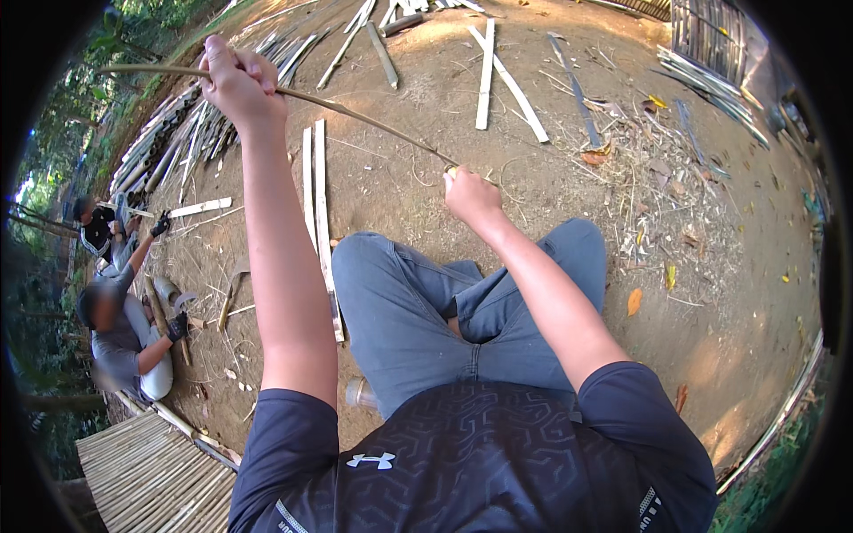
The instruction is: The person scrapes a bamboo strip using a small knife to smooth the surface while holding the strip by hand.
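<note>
A long thin brown stick, seemingly a bamboo strip (355, 116), stretches between my two hands, sloping down from upper left to right. My left hand (238, 80) is raised far out and closed round it, with the strip's thin end sticking out to the left. Above my knees, my right hand (473, 193) is closed at the other end. Something small and yellowish shows at the right thumb; I cannot make out whether it is the strip's end or another piece. Both my forearms are stretched out over my crossed legs (391, 293).
Pale split slats (322, 204) lie left of my knee, and more slats (486, 75) lie ahead. A bamboo pile (173, 147) is at far left. Two people (133, 329) sit at left, one with a curved blade (185, 300). Shavings and leaves (666, 191) litter the right.
</note>
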{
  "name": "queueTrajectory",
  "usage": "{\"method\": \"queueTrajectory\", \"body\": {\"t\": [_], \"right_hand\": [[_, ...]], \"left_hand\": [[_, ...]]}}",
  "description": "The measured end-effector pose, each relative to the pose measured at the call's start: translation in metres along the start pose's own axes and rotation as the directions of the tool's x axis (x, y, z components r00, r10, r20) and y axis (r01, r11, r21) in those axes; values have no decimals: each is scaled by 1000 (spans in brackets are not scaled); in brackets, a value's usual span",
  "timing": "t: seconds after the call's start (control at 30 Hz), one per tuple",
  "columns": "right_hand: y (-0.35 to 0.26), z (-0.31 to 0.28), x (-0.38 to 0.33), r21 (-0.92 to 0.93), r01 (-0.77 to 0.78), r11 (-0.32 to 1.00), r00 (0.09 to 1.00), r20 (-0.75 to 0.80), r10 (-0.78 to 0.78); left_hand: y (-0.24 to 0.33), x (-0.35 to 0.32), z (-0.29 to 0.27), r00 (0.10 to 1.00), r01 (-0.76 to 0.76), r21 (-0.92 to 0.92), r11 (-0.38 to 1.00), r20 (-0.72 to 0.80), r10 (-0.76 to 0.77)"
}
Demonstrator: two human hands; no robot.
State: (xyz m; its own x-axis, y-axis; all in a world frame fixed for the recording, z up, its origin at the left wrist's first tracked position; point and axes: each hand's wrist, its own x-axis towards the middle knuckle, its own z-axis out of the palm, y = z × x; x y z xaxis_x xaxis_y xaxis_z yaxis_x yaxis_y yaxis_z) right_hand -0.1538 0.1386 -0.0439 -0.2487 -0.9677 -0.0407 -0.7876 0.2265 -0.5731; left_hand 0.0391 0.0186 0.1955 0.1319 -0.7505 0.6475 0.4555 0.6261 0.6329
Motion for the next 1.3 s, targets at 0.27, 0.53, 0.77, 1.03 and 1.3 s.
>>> {"method": "queueTrajectory", "body": {"t": [0.27,0.53,0.77,1.03,1.3], "right_hand": [[-2,-8,-4,7,-19,1000,996,83,19],[28,17,2,-73,-52,996,995,84,58],[23,34,1,91,-46,995,998,-34,49],[19,31,9,94,-48,994,999,24,46],[0,42,5,230,-31,973,999,-36,40]], "left_hand": [[1,2,-4,998,35,-36,999,48,-33],[3,-1,-4,995,84,-45,995,62,-82],[6,-6,12,989,102,-31,994,110,-98],[3,1,1,992,99,-2,995,83,-99],[3,3,-13,995,97,31,995,-12,-97]]}}
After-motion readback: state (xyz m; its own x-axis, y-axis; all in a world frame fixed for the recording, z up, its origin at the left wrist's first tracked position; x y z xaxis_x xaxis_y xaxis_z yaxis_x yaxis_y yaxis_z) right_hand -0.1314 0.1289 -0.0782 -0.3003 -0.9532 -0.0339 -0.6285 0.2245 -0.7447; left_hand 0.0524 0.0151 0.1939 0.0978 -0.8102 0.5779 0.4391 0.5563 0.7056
